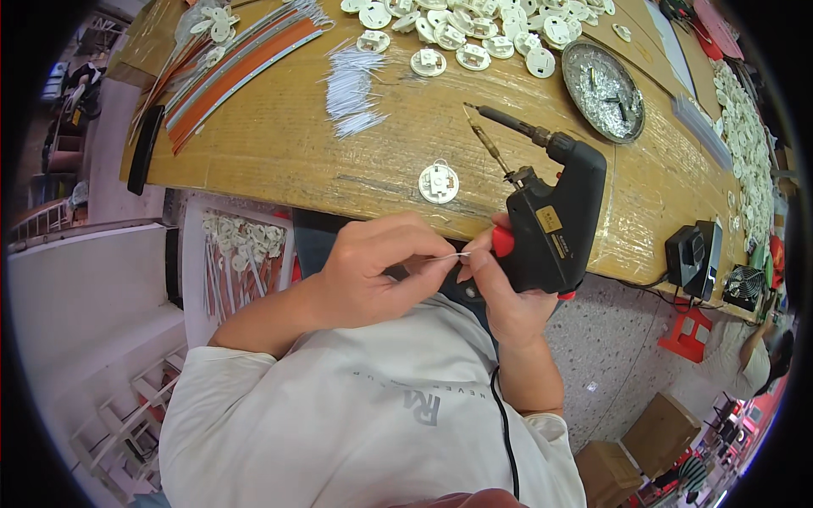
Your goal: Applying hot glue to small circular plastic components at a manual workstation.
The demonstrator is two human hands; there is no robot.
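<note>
My left hand [385, 267] is closed in a pinch on a thin white wire [458, 255] in front of my chest, at the table's near edge. The black soldering gun [555, 216] with a red trigger is in my right hand [512, 309], its tip pointing up and left over the table. The thumb and a finger of that same hand also meet at the wire's end. Just beyond my hands, a round white plastic disc with small parts on it [439, 183] lies on the table. Farther off is a pile of cut white wires [351, 93].
Many white discs [474, 56] are heaped at the far edge beside a round metal dish [603, 91]. Orange and grey strips [241, 72] lie far left. A tray of parts [246, 254] sits below the table's left side. A small fan [745, 284] stands at the right.
</note>
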